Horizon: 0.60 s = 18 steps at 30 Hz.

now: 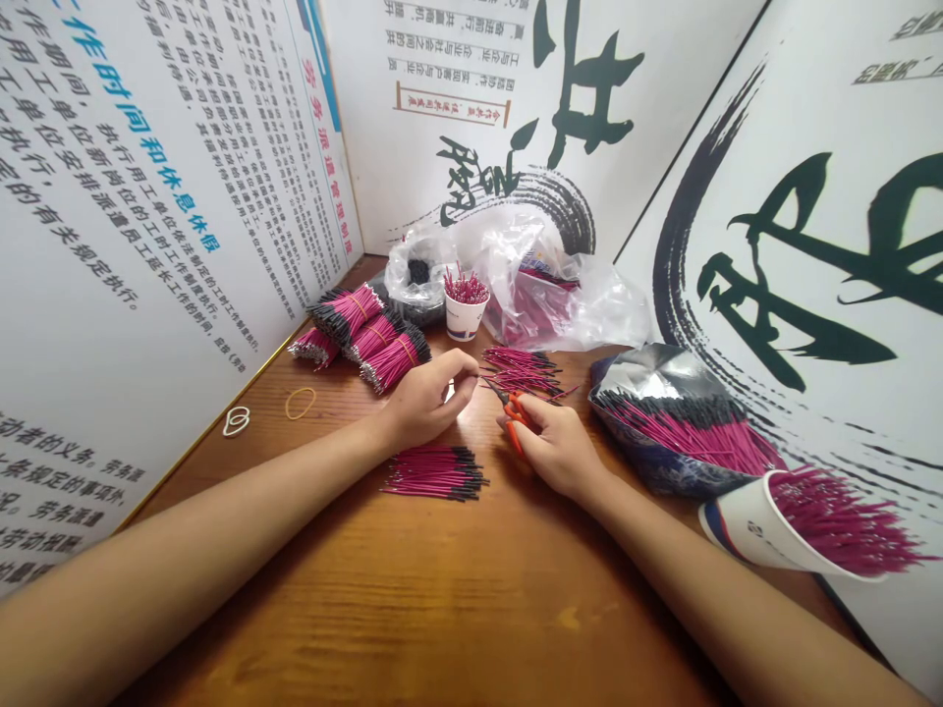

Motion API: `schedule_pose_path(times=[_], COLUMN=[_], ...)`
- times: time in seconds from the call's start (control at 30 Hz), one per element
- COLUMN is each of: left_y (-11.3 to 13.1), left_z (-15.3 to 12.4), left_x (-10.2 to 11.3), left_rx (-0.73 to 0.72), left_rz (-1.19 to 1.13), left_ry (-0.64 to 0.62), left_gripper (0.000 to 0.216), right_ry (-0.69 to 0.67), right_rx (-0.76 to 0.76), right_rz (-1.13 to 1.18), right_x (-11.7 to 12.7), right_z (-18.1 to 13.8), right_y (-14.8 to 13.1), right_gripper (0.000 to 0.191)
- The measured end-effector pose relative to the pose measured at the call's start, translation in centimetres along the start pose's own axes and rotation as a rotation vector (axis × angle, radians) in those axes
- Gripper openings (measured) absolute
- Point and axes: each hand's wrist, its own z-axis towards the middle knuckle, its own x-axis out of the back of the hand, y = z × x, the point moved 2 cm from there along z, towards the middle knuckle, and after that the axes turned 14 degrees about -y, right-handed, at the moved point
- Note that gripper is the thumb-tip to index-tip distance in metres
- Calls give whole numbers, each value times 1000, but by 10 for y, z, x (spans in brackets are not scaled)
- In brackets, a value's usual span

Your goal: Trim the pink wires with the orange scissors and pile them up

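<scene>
My left hand (431,398) is closed in a pinch over the wooden table (442,609), its fingertips meeting near the scissors' tip; what it pinches is too small to make out. My right hand (556,447) grips small orange-handled scissors (514,412), blades pointing left toward the left fingertips. A loose pile of pink wires with black ends (434,472) lies just below the left hand. Another loose heap of pink wires (520,371) lies just beyond both hands.
Banded wire bundles (364,334) lie at back left, with rubber bands (300,403) and a white ring (236,421) nearby. A paper cup of wires (465,309) and plastic bags (537,280) stand behind. A foil bag of wires (678,422) and a tipped cup (773,520) lie right. Printed boards wall three sides.
</scene>
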Motion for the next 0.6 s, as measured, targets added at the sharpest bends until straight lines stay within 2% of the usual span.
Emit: schedule_pose_path(times=[0.6], left_y=[1], left_z=[0], left_x=[0], left_rx=[-15], left_rz=[10], left_ry=[2], left_gripper=[6], right_ry=[-19], right_rx=[-11], right_rz=[-13], right_x=[0], right_z=[-1], right_y=[-1], right_gripper=[26])
